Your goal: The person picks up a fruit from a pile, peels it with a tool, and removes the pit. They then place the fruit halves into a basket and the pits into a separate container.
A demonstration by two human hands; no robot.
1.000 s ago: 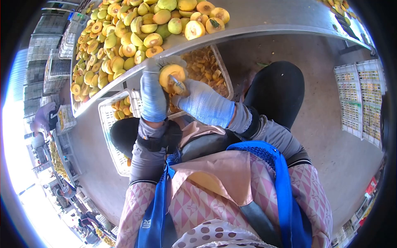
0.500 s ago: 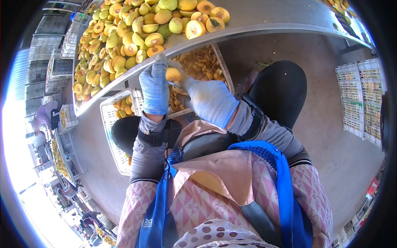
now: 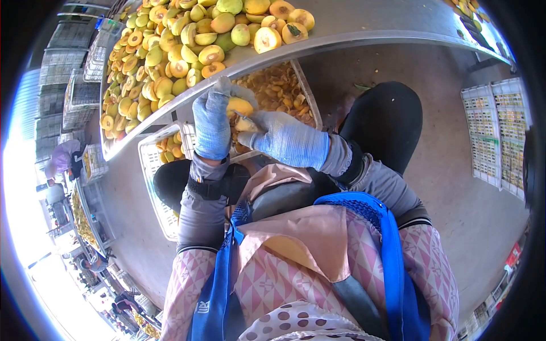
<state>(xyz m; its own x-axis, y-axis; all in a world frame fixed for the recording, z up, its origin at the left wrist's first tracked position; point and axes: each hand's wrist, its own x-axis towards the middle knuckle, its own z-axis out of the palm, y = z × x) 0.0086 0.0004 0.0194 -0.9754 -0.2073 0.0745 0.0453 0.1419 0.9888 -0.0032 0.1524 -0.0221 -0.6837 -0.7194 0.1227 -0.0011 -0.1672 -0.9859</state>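
My left hand [image 3: 212, 126], in a blue-grey knit glove, is closed around a yellow peach half [image 3: 240, 106] close to the table's front edge. My right hand [image 3: 293, 138], gloved alike, is closed with its thumb pointing at the fruit. From its fingers a small metal tool [image 3: 233, 115] reaches to the fruit's lower side; its exact kind is mostly hidden. Just beyond both hands, a heap of halved yellow peaches [image 3: 165, 65] covers the metal table's left part. Under the hands is a bin of peach scraps [image 3: 278, 94], partly covered by them.
A raised metal rim [image 3: 364, 38] runs along the table front. Beside my left knee stands a white plastic crate [image 3: 152, 165] with peach pieces. More crates [image 3: 493, 136] stand on the floor at right, and stacks [image 3: 79, 96] at left. Other people [image 3: 65, 156] work at far left.
My right hand has turned and dropped slightly, its thumb now stretched toward the left hand. More of the peach half shows. My left hand has hardly moved.
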